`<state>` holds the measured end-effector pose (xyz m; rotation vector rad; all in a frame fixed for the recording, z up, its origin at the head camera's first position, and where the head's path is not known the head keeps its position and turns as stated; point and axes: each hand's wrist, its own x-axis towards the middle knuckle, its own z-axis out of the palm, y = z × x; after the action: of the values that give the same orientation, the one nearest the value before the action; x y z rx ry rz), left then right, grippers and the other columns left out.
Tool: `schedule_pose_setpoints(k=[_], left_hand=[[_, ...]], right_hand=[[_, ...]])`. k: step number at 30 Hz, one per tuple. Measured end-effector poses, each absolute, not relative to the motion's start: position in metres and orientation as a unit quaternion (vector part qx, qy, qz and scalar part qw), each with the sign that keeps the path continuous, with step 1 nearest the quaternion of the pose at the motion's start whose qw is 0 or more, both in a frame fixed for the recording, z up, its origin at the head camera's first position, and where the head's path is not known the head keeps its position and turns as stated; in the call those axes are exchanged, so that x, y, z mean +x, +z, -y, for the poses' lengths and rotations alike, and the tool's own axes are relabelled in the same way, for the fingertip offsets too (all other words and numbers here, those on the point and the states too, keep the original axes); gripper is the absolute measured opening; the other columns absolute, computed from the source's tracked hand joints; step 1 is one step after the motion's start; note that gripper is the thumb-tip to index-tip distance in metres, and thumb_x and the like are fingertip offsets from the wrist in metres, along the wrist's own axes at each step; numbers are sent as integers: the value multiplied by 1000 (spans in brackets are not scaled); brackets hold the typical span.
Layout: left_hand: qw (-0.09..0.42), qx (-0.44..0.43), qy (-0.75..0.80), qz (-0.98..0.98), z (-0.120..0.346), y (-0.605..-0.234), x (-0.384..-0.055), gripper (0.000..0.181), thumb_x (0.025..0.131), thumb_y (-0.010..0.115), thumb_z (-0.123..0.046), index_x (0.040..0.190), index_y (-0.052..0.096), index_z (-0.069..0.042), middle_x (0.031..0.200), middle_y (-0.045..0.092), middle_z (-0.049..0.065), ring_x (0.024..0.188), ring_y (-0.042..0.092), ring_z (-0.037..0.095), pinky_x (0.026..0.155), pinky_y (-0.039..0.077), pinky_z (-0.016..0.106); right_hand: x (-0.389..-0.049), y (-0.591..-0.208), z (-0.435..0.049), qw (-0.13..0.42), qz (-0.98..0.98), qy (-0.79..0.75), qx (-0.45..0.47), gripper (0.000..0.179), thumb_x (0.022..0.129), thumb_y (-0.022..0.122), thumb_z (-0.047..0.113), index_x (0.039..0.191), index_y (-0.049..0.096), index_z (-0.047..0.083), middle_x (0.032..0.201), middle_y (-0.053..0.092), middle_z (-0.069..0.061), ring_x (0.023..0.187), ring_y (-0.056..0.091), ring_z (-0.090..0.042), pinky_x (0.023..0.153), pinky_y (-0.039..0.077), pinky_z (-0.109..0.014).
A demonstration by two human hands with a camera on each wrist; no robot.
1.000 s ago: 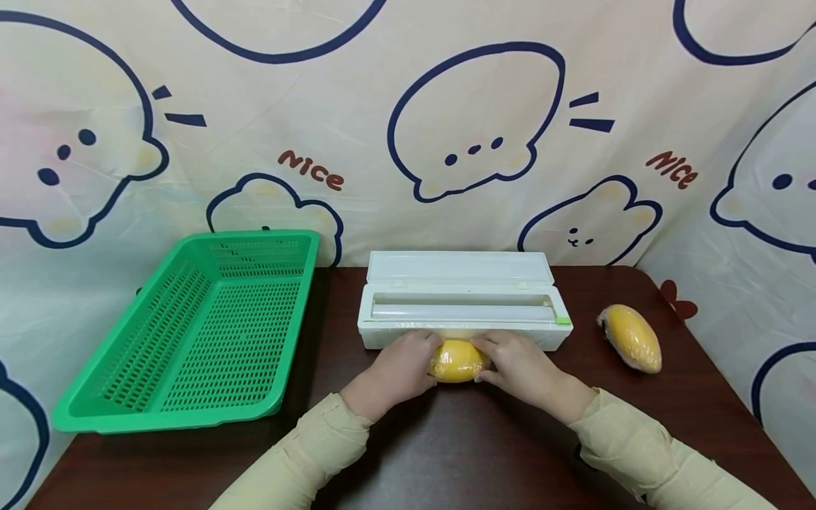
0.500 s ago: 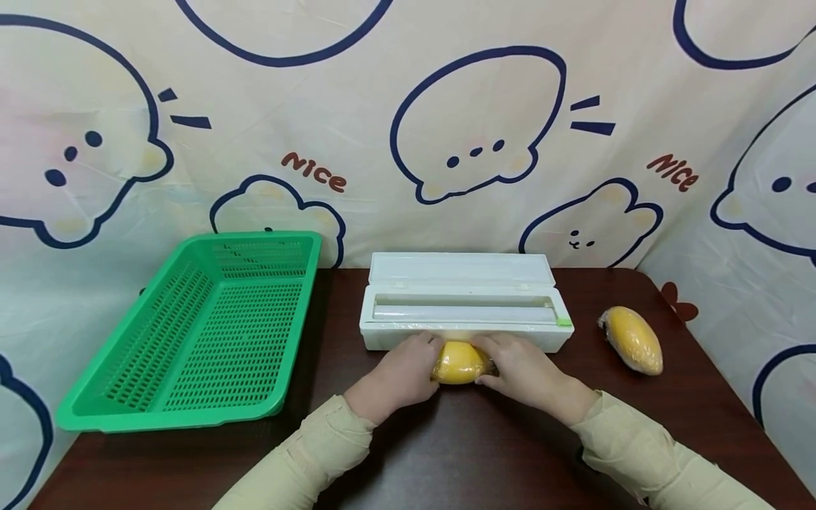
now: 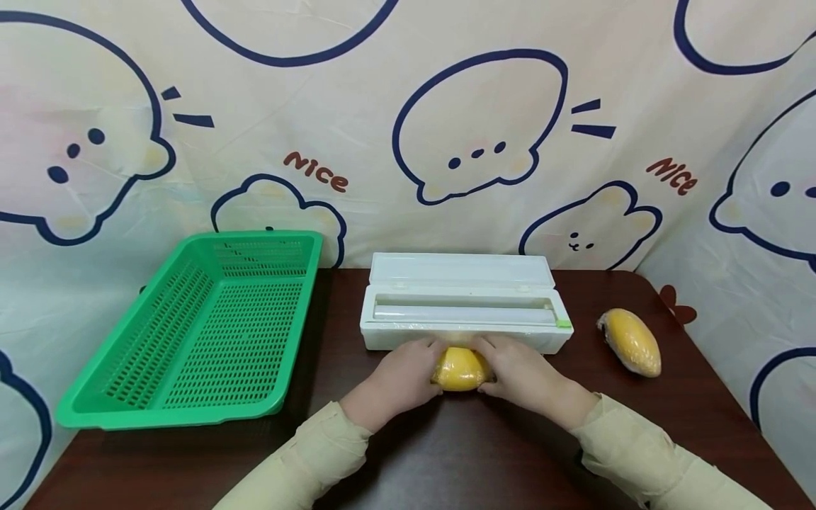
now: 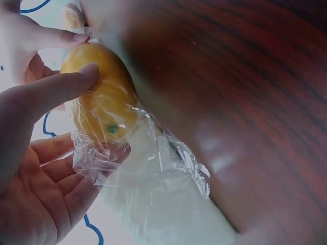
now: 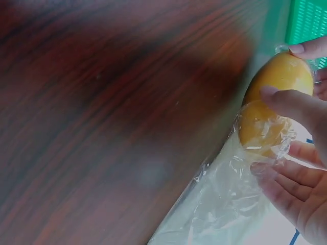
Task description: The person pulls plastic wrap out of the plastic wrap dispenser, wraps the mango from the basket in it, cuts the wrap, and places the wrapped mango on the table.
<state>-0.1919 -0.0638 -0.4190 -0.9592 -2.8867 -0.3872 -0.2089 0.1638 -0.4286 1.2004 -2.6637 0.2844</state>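
In the head view a yellow mango [image 3: 460, 369] with clear cling film [image 4: 143, 158] round it is held between both hands, just in front of the white cling film box [image 3: 468, 340]. My left hand [image 3: 408, 372] grips its left end, thumb on the near side and fingers behind. From the right, my right hand [image 3: 523, 368] grips the other end likewise. Loose film bunches beyond the mango's ends in both wrist views. The box's lid stands open, with a film roll [image 3: 465, 313] inside. The fingertips behind the mango are hidden in the head view.
A second film-wrapped mango [image 3: 630, 343] lies on the dark wooden table [image 3: 484, 460] at the right. To the left stands a green plastic basket [image 3: 290, 354]. A cloth [image 3: 472, 127] printed with cartoons hangs behind the table.
Both hands have brought the mango slightly nearer to me, away from the box, and its visible face has turned a little. The basket, box and second mango have stayed in place.
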Motion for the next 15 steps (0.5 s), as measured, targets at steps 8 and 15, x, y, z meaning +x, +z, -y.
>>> schedule_pose_setpoints(k=[8,15], left_hand=[[53,-323,-109,939,66,-412,-183,66,73,94,-25,128,63,-5,120,64,12,104,65,26,88,55,36],[91,-336,-61,936,59,-418,-179,87,65,98,-41,135,54,-14,123,56,6,113,57,25,74,56,34]], right_hand=[[-200,-424,-166,99,902,100,407,59,73,94,21,119,66,-2,113,63,-10,91,63,-19,77,56,-34],[-200,-419,-169,86,904,117,402,56,75,93,24,118,69,-2,114,62,-10,89,63,-17,74,57,-31]])
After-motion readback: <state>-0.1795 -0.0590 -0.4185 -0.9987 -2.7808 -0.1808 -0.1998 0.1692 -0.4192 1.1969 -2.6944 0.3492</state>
